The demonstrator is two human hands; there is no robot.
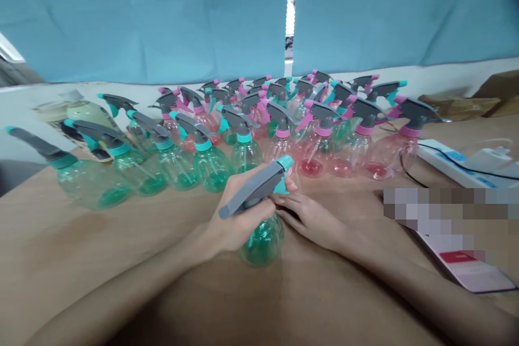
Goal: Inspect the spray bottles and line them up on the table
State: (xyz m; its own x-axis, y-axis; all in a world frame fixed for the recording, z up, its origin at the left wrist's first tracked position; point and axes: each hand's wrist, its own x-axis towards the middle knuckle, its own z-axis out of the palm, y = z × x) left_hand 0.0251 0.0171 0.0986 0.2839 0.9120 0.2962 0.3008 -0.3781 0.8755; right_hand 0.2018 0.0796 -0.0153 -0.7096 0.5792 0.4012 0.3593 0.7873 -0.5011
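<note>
Before bottle rows (213,165), left hand (239,225) clasps spray bottle (262,243); right hand (312,215) alongside, grip unclear; tabletop (81,259) room leftward.

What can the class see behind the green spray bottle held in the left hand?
Behind the held bottle stand a teal-collared bottle and a pink-collared bottle. Most of their bases cannot be seen, covered by the left hand and the grey spray head.
</note>
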